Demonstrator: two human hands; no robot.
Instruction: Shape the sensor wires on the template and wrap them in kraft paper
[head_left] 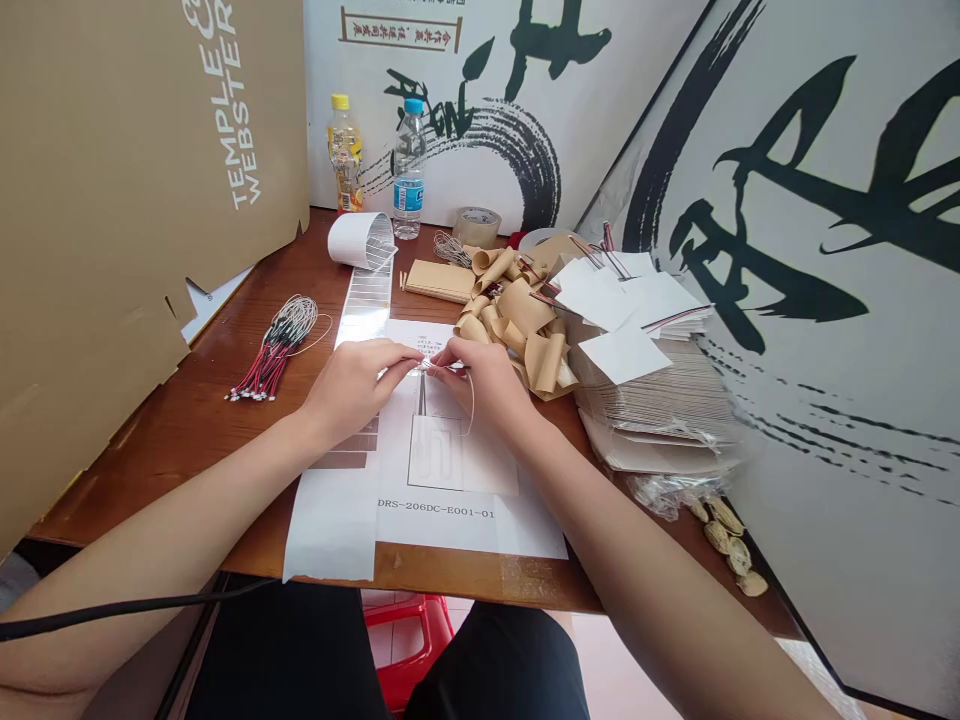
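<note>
Both bare hands work close together just above the near half of the surface (202, 430), a reddish-brown wooden top. The left hand (349, 392) and right hand (486, 385) each have a narrow grip, fingertips pinched on a thin wire (429, 367), and the two grips nearly meet. A pale length of the wire curves down from the right hand, hanging over a printed sheet (450, 510) that lies near the front edge, coded DRS-206DC-E001-01 and partly overlapping a white paper strip (330, 525).

Left of the hands lies a bundle of red-and-black wires (274, 350). To the right, a loose heap of curled brown paper (521, 335) sits against a tall stack of brown sheets (649, 405), with white cards (626, 320) on top. Some shells (724, 545) lie past the stack, by the right edge.

Toward the far edge sit a white roll of glossy strip (360, 240), a roll of packing tape (478, 226), a water bottle (409, 170) and a yellow-capped bottle (345, 155). A cardboard panel (127, 200) stands along the left edge.
</note>
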